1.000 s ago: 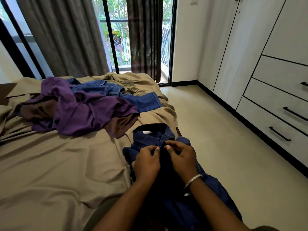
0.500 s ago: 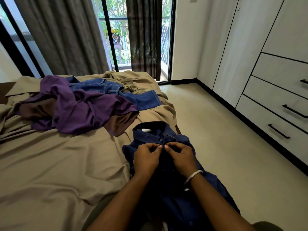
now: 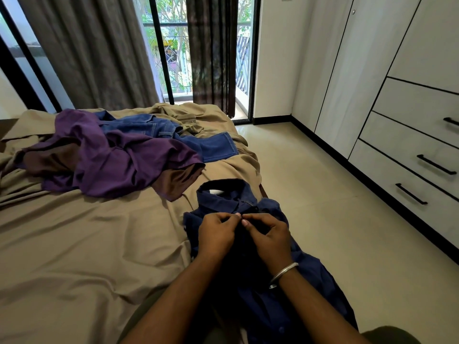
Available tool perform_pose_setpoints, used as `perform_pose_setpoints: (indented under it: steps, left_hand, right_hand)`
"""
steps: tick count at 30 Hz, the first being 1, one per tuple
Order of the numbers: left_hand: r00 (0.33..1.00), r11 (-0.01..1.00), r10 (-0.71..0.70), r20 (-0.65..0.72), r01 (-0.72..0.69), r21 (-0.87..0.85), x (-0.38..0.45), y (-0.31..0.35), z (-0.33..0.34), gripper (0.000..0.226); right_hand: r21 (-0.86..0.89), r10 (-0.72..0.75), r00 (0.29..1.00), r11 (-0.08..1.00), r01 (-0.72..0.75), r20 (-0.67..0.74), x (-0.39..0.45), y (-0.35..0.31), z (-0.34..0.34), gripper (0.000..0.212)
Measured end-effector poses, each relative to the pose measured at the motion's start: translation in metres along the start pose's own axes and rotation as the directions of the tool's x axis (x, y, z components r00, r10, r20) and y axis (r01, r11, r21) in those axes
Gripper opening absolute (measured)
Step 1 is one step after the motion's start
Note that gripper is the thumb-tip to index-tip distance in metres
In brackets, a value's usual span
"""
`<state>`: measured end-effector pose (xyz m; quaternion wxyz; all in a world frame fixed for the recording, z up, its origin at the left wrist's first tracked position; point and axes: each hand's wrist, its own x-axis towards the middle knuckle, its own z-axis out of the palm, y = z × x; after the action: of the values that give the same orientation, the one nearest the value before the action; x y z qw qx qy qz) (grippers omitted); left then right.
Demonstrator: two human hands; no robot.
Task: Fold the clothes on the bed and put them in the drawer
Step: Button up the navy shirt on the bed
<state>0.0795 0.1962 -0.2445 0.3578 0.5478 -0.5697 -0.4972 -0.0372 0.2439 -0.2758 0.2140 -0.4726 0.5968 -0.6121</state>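
We see a bed (image 3: 74,244) in tan sheeting bearing a purple garment (image 3: 111,157), what look like jeans (image 3: 213,147), and a navy shirt (image 3: 223,199).

Navy shirt (image 3: 218,198): matt woven cloth. Purple garment (image 3: 119,165): soft cloth w/ slight sheen. Jeans (image 3: 213,145): denim. Bangle (image 3: 283,273): shiny metal. Floor (image 3: 323,207): glossy tile.

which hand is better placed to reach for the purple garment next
Left, probably. Both hands pinch the navy shirt, but the left hand sits on the side where the purple garment lies.
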Motion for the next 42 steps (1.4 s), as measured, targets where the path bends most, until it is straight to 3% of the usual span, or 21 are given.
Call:
perform_pose_setpoints:
  steps: [8, 13, 17, 22, 28, 33, 38, 42]
  left_hand:
    - [0.999, 1.0, 0.007, 0.045, -0.008, 0.015, -0.001, 0.001, 0.003, 0.031]
    - [0.999, 1.0, 0.011, 0.041, -0.01, -0.002, -0.004, 0.003, 0.002, 0.03]
    - [0.998, 0.999, 0.033, 0.048, -0.035, 0.029, -0.005, 0.003, 0.002, 0.028]
    - [0.997, 0.991, 0.036, 0.072, -0.045, 0.129, -0.009, 0.003, 0.004, 0.023]
    - [0.996, 0.948, 0.025, 0.089, -0.052, 0.313, -0.015, 0.01, 0.002, 0.025]
    - [0.991, 0.915, -0.012, 0.136, -0.043, 0.4, -0.019, 0.013, 0.001, 0.026]
    - [0.958, 0.852, -0.087, 0.273, -0.07, 0.519, -0.017, 0.016, -0.009, 0.031]
    - [0.99, 0.877, 0.104, 0.094, -0.135, 0.461, -0.018, 0.021, -0.017, 0.036]
  right_hand:
    - [0.263, 0.209, 0.978, 0.943, -0.205, 0.012, 0.002, -0.003, -0.001, 0.023]
    - [0.287, 0.212, 0.977, 0.936, -0.203, 0.001, 0.003, 0.0, -0.001, 0.021]
    - [0.345, 0.195, 0.981, 0.919, -0.19, 0.02, -0.001, -0.004, -0.003, 0.004]
    - [0.197, 0.176, 0.984, 0.966, -0.17, -0.012, -0.001, 0.002, -0.005, 0.003]
    - [-0.052, 0.104, 0.993, 0.993, -0.107, -0.053, -0.005, 0.014, -0.004, 0.017]
    - [-0.027, 0.117, 0.989, 0.992, -0.119, -0.091, -0.012, 0.014, -0.005, 0.023]
    - [0.003, 0.053, 0.992, 0.999, -0.053, -0.112, -0.007, 0.007, -0.018, 0.06]
    - [-0.142, -0.126, 0.992, 0.982, 0.128, 0.021, 0.014, 0.004, -0.032, 0.047]
